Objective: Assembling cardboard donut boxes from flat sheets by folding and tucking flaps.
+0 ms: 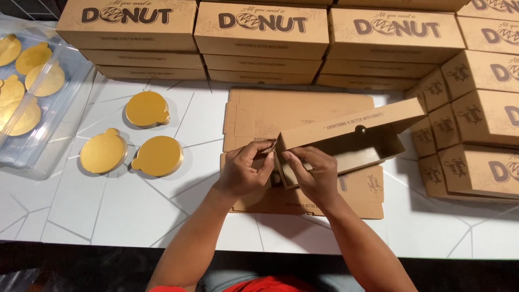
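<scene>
1. While we looked down at the white table (135, 216), we saw a half-folded kraft cardboard box (346, 143) lying just in front of the flat cardboard blanks (303, 111). It was plain brown, long and shallow, with dark print along its raised side wall, a small dark round hole in that wall, and an open, empty inside.
2. We noted that the box sat tilted, its far end pointing away to the right of the blanks and its near corner turned toward us, resting on another flat blank (324, 200) that lay nearer than the stack.
3. Our left hand (246, 173) was at the near left corner of the box, its fingers pinched together on a small corrugated flap (268, 146) there.
4. Our right hand (313, 176) lay just beside the left one, fingers bent and pressed against the near end wall of the box, thumb close to the same flap; the two hands were almost touching at the corner.
5. Left of the blanks, we counted three loose gold round boards (148, 108) with small tabs, well apart from the box.
6. Farther left of the blanks, a clear plastic bag (38, 146) held more gold boards.
7. Behind the blanks stood stacks of finished printed boxes (262, 32), and to the right of the blanks a pile of smaller brown boxes (476, 124) stood close to the box's far end.
</scene>
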